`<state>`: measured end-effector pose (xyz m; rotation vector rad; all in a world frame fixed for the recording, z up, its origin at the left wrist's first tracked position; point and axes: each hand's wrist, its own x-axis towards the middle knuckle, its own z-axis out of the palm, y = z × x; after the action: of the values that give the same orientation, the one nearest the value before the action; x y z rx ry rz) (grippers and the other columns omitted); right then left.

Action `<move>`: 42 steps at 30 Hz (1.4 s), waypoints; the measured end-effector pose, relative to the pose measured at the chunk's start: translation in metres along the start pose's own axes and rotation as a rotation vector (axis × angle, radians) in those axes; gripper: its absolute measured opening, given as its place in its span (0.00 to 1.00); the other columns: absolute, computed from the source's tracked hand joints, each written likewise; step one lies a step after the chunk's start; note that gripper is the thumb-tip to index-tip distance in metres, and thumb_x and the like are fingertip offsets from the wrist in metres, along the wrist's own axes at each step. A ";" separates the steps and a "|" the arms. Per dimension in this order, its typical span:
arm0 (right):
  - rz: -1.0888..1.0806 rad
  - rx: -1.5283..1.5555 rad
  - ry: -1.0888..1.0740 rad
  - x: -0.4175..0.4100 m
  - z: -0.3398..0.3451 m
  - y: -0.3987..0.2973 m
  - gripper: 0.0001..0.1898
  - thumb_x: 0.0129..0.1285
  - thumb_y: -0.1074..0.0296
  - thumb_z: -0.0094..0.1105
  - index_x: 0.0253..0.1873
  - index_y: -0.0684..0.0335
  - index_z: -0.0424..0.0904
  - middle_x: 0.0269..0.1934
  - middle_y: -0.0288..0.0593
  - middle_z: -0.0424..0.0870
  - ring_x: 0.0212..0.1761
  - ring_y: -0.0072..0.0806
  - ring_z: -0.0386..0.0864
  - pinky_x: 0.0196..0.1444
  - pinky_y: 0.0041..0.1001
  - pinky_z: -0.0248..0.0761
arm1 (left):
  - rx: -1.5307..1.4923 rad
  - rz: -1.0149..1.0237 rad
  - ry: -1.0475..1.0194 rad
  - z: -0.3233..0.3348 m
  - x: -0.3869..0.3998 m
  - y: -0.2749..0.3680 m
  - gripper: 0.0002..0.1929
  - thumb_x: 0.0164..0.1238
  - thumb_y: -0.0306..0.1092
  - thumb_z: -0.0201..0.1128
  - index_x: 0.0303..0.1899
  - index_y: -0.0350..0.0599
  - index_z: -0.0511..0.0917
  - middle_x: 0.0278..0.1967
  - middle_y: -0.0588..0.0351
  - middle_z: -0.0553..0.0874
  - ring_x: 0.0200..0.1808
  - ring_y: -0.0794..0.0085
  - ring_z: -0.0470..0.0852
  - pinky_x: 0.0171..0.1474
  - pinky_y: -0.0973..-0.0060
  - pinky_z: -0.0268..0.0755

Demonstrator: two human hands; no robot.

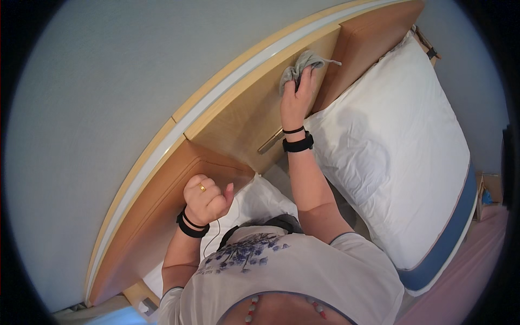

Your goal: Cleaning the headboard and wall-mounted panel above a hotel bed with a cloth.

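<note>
My right hand presses a crumpled grey cloth against the upper right part of a light wood panel. The panel sits between two padded orange-brown headboard sections. Below that hand, a slim metal fitting runs along the wood, its far end hidden behind the wrist. My left hand is curled into a fist, thumb raised, in front of the left padded section; whether it touches the padding I cannot tell. Nothing shows in its fingers. Black bands circle both wrists.
On the right lies a bed with white bedding and a blue band. More white bedding is at the left, close to my body. A pale strip tops the headboard, under a grey wall. A thin cord hangs near my left forearm.
</note>
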<state>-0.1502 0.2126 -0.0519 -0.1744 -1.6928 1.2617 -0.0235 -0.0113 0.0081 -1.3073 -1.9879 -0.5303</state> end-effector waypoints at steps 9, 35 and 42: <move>0.008 -0.075 0.027 0.000 0.000 0.027 0.27 0.58 0.73 0.46 0.63 0.74 0.58 0.62 0.67 0.57 0.64 0.57 0.54 0.66 0.42 0.46 | -0.024 -0.058 -0.036 0.000 0.004 0.002 0.17 0.34 0.14 0.58 0.15 0.46 0.58 0.12 0.60 0.63 0.12 0.69 0.61 0.18 0.76 0.51; 0.578 -0.020 0.022 -0.090 0.010 0.166 0.28 0.62 0.68 0.44 0.65 0.75 0.53 0.65 0.63 0.55 0.69 0.51 0.50 0.70 0.37 0.41 | 0.014 -0.131 -0.143 0.003 -0.003 -0.002 0.17 0.34 0.14 0.56 0.15 0.47 0.56 0.11 0.59 0.63 0.11 0.68 0.61 0.18 0.75 0.50; 0.679 0.021 0.029 -0.119 0.017 0.196 0.28 0.61 0.70 0.44 0.64 0.76 0.53 0.65 0.61 0.57 0.68 0.48 0.53 0.69 0.32 0.43 | 0.026 -0.142 -0.171 0.001 -0.001 -0.002 0.16 0.35 0.15 0.56 0.15 0.47 0.57 0.11 0.59 0.63 0.12 0.68 0.62 0.19 0.75 0.51</move>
<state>-0.1825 0.2174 -0.2793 -0.8017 -1.6481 1.7490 -0.0249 -0.0119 0.0073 -1.2370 -2.2333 -0.4711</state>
